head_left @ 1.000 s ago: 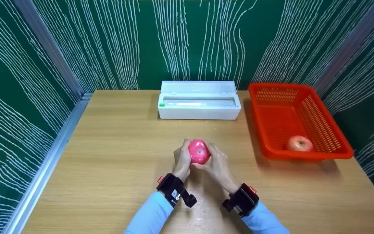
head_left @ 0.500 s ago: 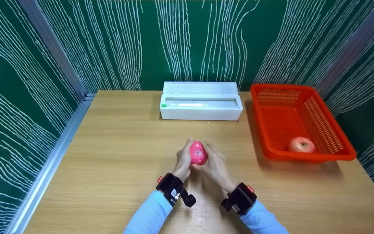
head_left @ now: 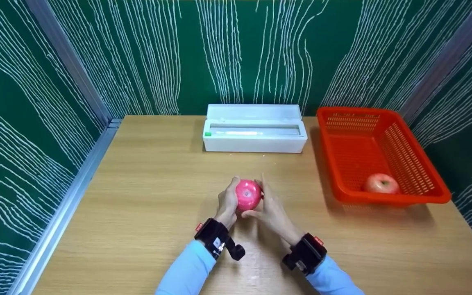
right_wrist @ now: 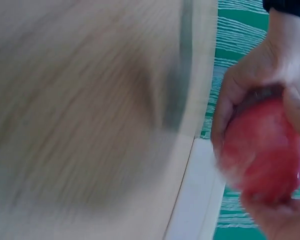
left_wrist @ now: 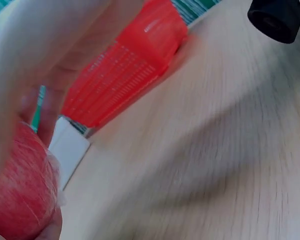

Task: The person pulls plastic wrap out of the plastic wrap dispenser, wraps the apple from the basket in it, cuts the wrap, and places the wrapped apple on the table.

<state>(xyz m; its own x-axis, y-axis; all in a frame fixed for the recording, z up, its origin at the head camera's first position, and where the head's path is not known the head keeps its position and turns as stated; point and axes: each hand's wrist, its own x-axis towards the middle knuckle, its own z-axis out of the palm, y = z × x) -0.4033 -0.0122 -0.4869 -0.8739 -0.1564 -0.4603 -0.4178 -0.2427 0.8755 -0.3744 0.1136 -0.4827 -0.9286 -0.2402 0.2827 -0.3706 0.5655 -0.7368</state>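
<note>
Fingers of my left hand (head_left: 228,203) grip a red apple (head_left: 248,195) above the wooden table. Clear, crinkled film (left_wrist: 59,182) clings to the apple in the left wrist view. My right hand (head_left: 272,211) stands at the apple's right side, its fingers extended and its thumb near the lower edge. In the right wrist view the apple (right_wrist: 265,147) is blurred between the fingers of both hands. A second, paler apple (head_left: 381,183) lies in the near part of the red basket (head_left: 383,198).
A long white box (head_left: 255,144) with a raised lid stands at the table's back edge, a clear roll visible inside. The basket stands to its right. Green walls with white lines (head_left: 211,49) enclose the wooden table (head_left: 146,196) behind and at both sides.
My right hand has loosened from the apple, and its fingers have straightened. The apple has shifted slightly left in my left hand. The basket and the white box stay in place.
</note>
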